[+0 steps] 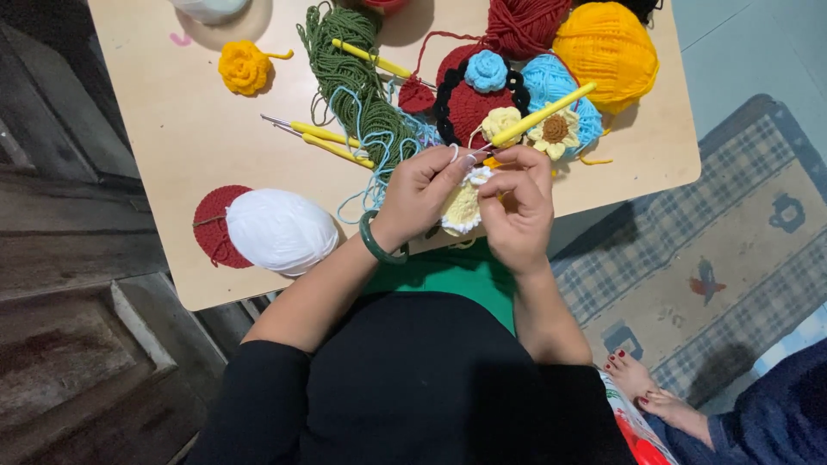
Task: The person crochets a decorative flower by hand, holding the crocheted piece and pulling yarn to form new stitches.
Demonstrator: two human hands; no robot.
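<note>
Your left hand (422,194) pinches the cream crochet flower (463,207); your right hand (517,207) grips a yellow crochet hook (543,114), apparently mid-stitch.

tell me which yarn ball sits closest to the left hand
The white yarn ball, lying just beside the left hand at the table's near edge; the red and orange balls sit across the table.

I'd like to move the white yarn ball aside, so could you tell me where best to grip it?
Grip the white yarn ball across its narrow middle, coming from above; it lies on its side on the table, an egg shape, with its top bare.
</note>
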